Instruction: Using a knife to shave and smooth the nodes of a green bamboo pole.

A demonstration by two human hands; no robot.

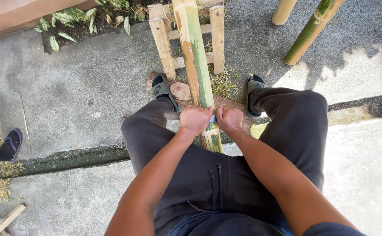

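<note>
The person sits astride a long bamboo pole (196, 65), which runs from between the knees away over a log (182, 91) and a small wooden frame (164, 41). Both hands are closed on a blade laid across the pole: the left hand (195, 119) grips one end, the right hand (229, 119) the other (only a sliver of the blade (212, 119) shows between them). Two more bamboo poles (311, 30) lie far right. Another person's foot (9, 146) shows at the left edge.
</note>
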